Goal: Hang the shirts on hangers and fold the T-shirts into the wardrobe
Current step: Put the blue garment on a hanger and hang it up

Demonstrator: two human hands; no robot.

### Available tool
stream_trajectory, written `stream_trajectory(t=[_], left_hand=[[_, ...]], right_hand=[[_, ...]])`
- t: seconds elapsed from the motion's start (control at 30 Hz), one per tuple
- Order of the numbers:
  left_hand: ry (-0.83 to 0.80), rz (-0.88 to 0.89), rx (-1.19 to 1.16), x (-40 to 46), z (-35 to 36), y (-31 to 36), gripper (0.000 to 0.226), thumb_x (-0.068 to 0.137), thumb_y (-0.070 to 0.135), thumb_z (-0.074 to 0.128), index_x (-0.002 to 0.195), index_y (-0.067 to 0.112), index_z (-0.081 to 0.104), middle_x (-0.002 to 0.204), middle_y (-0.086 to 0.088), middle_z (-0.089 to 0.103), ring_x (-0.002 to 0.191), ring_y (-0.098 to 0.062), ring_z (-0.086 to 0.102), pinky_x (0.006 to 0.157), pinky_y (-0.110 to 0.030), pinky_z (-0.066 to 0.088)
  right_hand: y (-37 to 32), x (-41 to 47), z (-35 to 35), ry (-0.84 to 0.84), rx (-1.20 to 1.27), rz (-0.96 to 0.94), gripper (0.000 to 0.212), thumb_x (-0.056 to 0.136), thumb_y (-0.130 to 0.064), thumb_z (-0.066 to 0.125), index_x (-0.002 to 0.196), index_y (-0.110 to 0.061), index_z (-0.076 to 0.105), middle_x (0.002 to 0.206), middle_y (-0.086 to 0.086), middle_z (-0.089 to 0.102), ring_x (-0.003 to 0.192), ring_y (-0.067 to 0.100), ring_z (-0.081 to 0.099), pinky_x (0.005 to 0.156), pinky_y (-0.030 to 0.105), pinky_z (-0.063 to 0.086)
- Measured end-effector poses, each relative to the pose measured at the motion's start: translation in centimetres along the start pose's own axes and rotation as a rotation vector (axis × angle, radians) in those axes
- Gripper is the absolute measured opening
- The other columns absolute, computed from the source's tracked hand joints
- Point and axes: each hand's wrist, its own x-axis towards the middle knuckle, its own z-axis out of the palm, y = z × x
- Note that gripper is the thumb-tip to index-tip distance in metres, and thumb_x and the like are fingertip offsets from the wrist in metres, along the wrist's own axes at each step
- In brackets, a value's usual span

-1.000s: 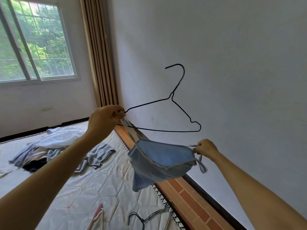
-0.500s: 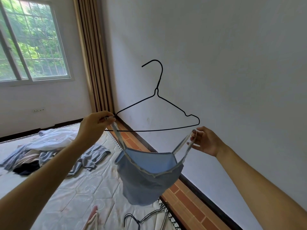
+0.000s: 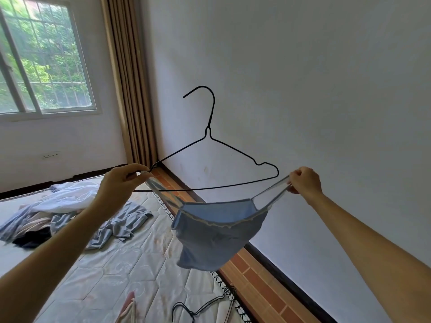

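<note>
A black wire hanger [image 3: 211, 159] is held up in front of the white wall, hook upward. My left hand [image 3: 121, 185] pinches its left end together with one strap of a small light blue strappy top [image 3: 214, 234]. My right hand [image 3: 304, 183] pinches the other strap, stretched out just to the right of the hanger's right end. The top's body sags between my hands, below the hanger's bottom bar.
A mattress [image 3: 112, 271] lies below with a pile of clothes [image 3: 49, 213] and a grey garment [image 3: 121, 224]. Another black hanger [image 3: 200, 306] lies at its near edge. Brick-patterned floor [image 3: 254, 271] runs along the wall. A window [image 3: 42, 59] and curtain [image 3: 130, 78] stand at the left.
My right hand has lifted its strap up and rightward, past the hanger's right end. The hanger has turned more upright and the top now hangs spread between both hands.
</note>
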Motion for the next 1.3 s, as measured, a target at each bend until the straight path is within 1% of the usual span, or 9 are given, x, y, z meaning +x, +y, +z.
stream_trajectory(t=[0.1, 0.2, 0.33, 0.43, 0.73, 0.93, 1.1, 1.23, 1.3], left_hand=[[-0.022, 0.025, 0.039, -0.2, 0.0, 0.0, 0.016, 0.088, 0.020, 0.070, 0.079, 0.034, 0.068, 0.057, -0.008, 0.043, 0.055, -0.018, 0.034, 0.058, -0.028, 0.027], [-0.011, 0.030, 0.077, -0.3, 0.2, 0.1, 0.018, 0.087, 0.021, 0.071, 0.079, 0.036, 0.067, 0.054, -0.003, 0.044, 0.051, -0.013, 0.034, 0.054, -0.025, 0.027], [-0.003, 0.052, 0.095, -0.5, 0.8, 0.6, 0.010, 0.086, 0.016, 0.072, 0.083, 0.025, 0.070, 0.043, 0.016, 0.047, 0.044, -0.001, 0.042, 0.047, -0.009, 0.027], [-0.011, 0.070, 0.097, -0.8, 1.2, 1.0, 0.017, 0.086, 0.013, 0.072, 0.083, 0.030, 0.068, 0.048, 0.027, 0.053, 0.048, 0.007, 0.047, 0.050, -0.004, 0.030], [0.066, 0.058, 0.107, -0.9, 2.7, 2.4, 0.010, 0.087, 0.014, 0.071, 0.095, 0.010, 0.075, 0.043, 0.019, 0.048, 0.047, 0.001, 0.046, 0.055, -0.018, 0.030], [0.106, -0.007, 0.029, -0.6, 3.1, 2.0, 0.009, 0.090, 0.018, 0.068, 0.097, 0.015, 0.073, 0.056, 0.011, 0.053, 0.057, -0.008, 0.044, 0.059, -0.023, 0.034], [0.098, -0.023, 0.048, -0.8, 3.4, 1.3, 0.003, 0.089, 0.021, 0.070, 0.090, 0.021, 0.072, 0.049, 0.018, 0.050, 0.057, -0.005, 0.043, 0.058, -0.023, 0.032], [0.099, -0.027, 0.044, -0.8, 3.4, 0.7, 0.003, 0.088, 0.023, 0.071, 0.088, 0.026, 0.072, 0.055, 0.017, 0.054, 0.058, -0.005, 0.046, 0.060, -0.024, 0.034], [0.117, -0.029, 0.042, -0.9, 3.0, 0.7, 0.003, 0.088, 0.020, 0.070, 0.089, 0.021, 0.073, 0.055, 0.016, 0.051, 0.056, -0.005, 0.044, 0.058, -0.023, 0.033]], right_hand=[[-0.9, 0.0, -0.4, -0.067, 0.327, 0.185, 0.020, 0.091, -0.004, 0.048, 0.073, -0.003, 0.056, 0.071, 0.015, 0.061, 0.058, 0.022, 0.060, 0.049, 0.024, 0.057], [-1.6, -0.4, -0.9, -0.157, 0.557, 0.281, 0.019, 0.087, -0.002, 0.050, 0.068, -0.005, 0.054, 0.057, 0.008, 0.057, 0.053, 0.021, 0.059, 0.051, 0.026, 0.056], [-2.2, -1.1, -1.4, -0.214, 0.588, 0.204, 0.008, 0.085, 0.001, 0.058, 0.078, -0.003, 0.060, 0.069, 0.012, 0.062, 0.054, 0.020, 0.062, 0.063, 0.031, 0.059], [-2.9, -1.6, -1.6, -0.238, 0.567, 0.166, 0.012, 0.088, 0.005, 0.060, 0.092, -0.006, 0.061, 0.080, 0.012, 0.068, 0.062, 0.021, 0.065, 0.057, 0.028, 0.057], [-6.0, -3.8, -1.8, -0.383, 0.649, 0.030, 0.008, 0.090, -0.004, 0.065, 0.097, -0.006, 0.066, 0.082, 0.011, 0.073, 0.069, 0.022, 0.072, 0.060, 0.029, 0.057], [-6.6, -4.8, -2.1, -0.253, 0.415, -0.195, 0.008, 0.094, -0.006, 0.060, 0.092, -0.002, 0.067, 0.084, 0.019, 0.071, 0.068, 0.026, 0.073, 0.069, 0.037, 0.062], [-6.2, -4.7, -1.9, 0.021, 0.079, -0.459, 0.010, 0.090, -0.013, 0.063, 0.097, -0.017, 0.069, 0.096, -0.001, 0.072, 0.090, 0.017, 0.068, 0.084, 0.032, 0.053], [-6.4, -4.3, -0.4, -0.229, -0.167, -0.623, 0.044, 0.093, -0.020, 0.066, 0.135, -0.013, 0.053, 0.136, 0.004, 0.056, 0.125, 0.019, 0.051, 0.104, 0.030, 0.038], [-6.0, -3.9, 1.1, -0.299, -0.275, -0.623, 0.045, 0.094, -0.024, 0.065, 0.136, -0.011, 0.052, 0.134, 0.008, 0.057, 0.123, 0.024, 0.052, 0.103, 0.035, 0.042]])
